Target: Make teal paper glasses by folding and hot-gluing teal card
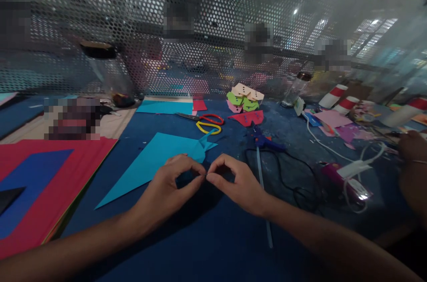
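Note:
My left hand (176,180) and my right hand (238,182) meet over the blue table, thumb and forefinger of each pinched together. Their fingertips almost touch, and whatever sits between them is too small to make out. Just behind my left hand lies a turquoise folded paper shape (150,156), with narrow pointed flaps at its right end. Beyond it rest scissors (203,122) with one red and one yellow handle loop. A blue glue gun (268,140) lies past my right hand, a clear glue stick (259,168) running from it towards me beneath my right wrist.
Red and blue paper sheets (90,157) are stacked at left. Folded paper pieces with drawn dots (245,97) and a red cut-out (248,117) lie at the back. Cables, a power strip (354,168) and paper scraps spread rightward. Another person's hand (412,146) is at far right.

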Demonstrator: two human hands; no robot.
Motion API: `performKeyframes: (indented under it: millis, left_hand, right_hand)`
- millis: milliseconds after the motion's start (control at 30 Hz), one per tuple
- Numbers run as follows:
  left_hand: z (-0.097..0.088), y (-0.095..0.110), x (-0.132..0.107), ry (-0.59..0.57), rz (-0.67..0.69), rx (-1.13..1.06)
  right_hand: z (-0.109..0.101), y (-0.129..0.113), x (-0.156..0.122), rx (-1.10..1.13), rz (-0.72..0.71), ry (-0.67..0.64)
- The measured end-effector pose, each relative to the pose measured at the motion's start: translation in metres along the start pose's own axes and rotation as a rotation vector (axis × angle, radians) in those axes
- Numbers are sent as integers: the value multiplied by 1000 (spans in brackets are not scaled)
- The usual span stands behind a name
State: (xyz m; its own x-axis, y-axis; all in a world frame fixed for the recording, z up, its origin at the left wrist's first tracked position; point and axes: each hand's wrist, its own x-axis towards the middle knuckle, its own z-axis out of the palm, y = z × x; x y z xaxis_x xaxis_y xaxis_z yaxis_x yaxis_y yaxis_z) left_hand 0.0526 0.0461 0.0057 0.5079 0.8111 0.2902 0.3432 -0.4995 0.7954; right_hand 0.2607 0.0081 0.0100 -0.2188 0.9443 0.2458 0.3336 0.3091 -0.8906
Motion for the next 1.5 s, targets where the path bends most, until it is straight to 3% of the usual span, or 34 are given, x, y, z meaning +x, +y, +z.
performKeyframes:
  millis: [233,633,733,833,900,967,1500]
  left_hand:
    - [0,2,0,1,108,71]
    - [0,2,0,-28,74,31]
    - [0,1,-1,-1,54,14]
    - [-1,2,-1,7,40,-5]
    - [-1,2,0,9,33,-12]
    - [-1,3,0,9,30,-14]
    - [0,4,-4,40,62,-2]
  right_hand:
    - [0,2,0,33,57,-31]
    - [1,6,0,215,158,-90]
    - [-1,3,-1,97,33,23]
    - [-2,-1,-4,-95,-263,156]
    - [-2,0,-7,-217,-438,169]
    - [-1,2,-8,-317,-520,145]
    - [-2,5,-7,-458,-482,107]
